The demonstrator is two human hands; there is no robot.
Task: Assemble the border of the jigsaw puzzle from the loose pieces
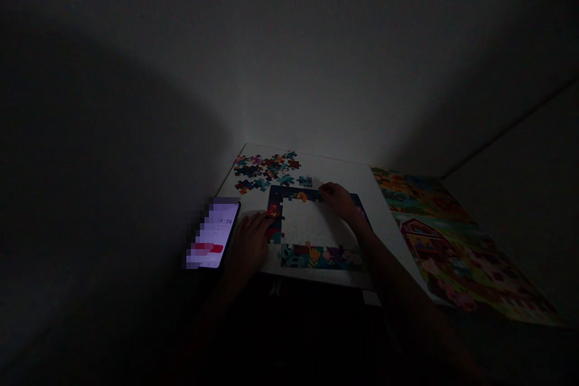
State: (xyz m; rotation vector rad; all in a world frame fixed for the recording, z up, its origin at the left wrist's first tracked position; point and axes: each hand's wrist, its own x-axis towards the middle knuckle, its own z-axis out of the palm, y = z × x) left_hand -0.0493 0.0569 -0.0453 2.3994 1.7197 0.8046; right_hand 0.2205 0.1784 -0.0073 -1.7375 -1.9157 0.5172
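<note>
A partly built jigsaw frame [312,256] lies on a white board [389,217], its border joined and its middle bare. My left hand [251,244] rests flat on the frame's left edge, fingers stretched out. My right hand [337,199] is at the frame's top edge with its fingers curled over the pieces there; whether it holds a piece is hidden in the dim light. A heap of loose puzzle pieces [269,170] lies at the board's far left corner.
A lit phone [212,234] lies just left of my left hand. The colourful puzzle picture sheet [452,247] lies to the right of the board. The room is very dark, with a plain wall behind.
</note>
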